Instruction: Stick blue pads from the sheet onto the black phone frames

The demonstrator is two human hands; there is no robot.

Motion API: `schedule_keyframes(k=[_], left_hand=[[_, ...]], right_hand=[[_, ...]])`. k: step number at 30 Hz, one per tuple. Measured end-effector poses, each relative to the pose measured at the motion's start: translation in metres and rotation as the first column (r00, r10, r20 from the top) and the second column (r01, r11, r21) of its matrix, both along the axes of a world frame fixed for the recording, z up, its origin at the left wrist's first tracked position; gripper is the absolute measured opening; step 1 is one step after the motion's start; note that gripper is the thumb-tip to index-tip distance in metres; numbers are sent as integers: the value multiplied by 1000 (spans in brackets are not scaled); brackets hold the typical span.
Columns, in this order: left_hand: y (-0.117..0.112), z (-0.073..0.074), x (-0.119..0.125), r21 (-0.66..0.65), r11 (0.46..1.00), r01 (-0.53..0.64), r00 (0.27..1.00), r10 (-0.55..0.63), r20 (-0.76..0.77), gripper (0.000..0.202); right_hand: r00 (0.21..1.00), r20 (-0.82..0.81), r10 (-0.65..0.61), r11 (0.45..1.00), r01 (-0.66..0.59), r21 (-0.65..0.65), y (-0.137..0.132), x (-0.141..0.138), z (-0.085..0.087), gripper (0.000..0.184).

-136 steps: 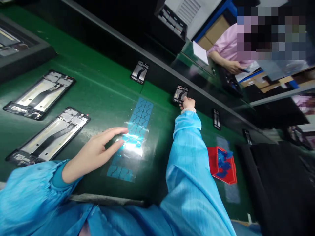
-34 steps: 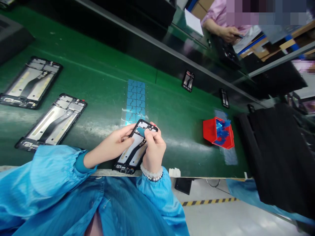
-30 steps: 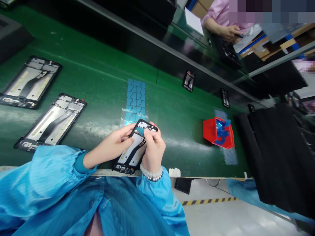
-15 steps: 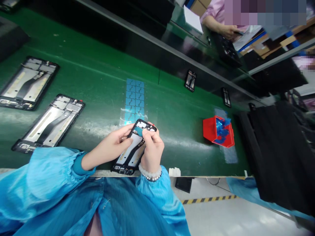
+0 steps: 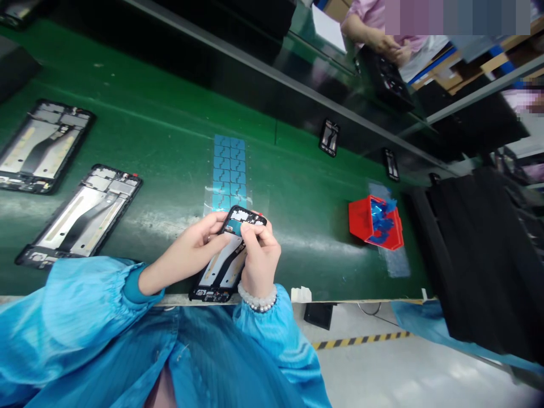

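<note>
An opened phone (image 5: 221, 272), with a black frame, a silvery inside and a dark ribbon cable, is tilted over the table's front edge. My left hand (image 5: 195, 246) is closed on its left side, thumb lying across the inside. My right hand (image 5: 261, 258), wearing a bead bracelet, is closed at the right side of its upper part. The right fingertips press on a small blue-green film piece (image 5: 233, 226) near the top; what lies beneath them is hidden. Just beyond the phone is a clear sheet of blue stickers (image 5: 229, 167).
Two more opened phones (image 5: 83, 218) lie at left. A red bin (image 5: 359, 221) with crumpled blue film stands at right on a clear plastic strip (image 5: 398, 263). Smaller-looking phones (image 5: 330, 137) lie farther back. A black stack (image 5: 480, 255) borders the right side; a co-worker's hands (image 5: 389, 48) show beyond.
Both hands and the phone stay nearly in place, shifting slightly left in view. The right fingertips still press at the film piece. The co-worker's hands have come together.
</note>
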State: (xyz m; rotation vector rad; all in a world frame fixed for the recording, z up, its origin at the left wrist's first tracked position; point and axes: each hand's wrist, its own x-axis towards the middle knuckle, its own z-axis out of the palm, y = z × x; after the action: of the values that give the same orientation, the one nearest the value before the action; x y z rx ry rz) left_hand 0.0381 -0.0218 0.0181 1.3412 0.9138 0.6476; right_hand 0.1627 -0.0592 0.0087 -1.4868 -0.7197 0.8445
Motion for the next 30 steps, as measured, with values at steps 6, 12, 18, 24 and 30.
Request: schedule_keyframes(k=[6,12,18,24,30], left_hand=[[-1,-1,7,52,994,-100,994,102,-42,26],[-4,1,8,116,985,-128,984,141,-106,18],[-9,-1,6,165,975,-149,974,173,-143,25],[-17,1,6,208,960,-188,963,222,-155,31],[-20,8,5,282,942,-181,954,237,-181,30]], right_hand=[[996,89,22,1000,-23,13,-2,-2,1,13],[982,183,41,998,-47,29,-4,-3,6,10],[957,290,26,997,-47,66,-5,-6,7,9],[910,415,-26,997,-8,82,-10,-13,11,7],[978,203,42,999,-43,1,-10,-2,20,69]])
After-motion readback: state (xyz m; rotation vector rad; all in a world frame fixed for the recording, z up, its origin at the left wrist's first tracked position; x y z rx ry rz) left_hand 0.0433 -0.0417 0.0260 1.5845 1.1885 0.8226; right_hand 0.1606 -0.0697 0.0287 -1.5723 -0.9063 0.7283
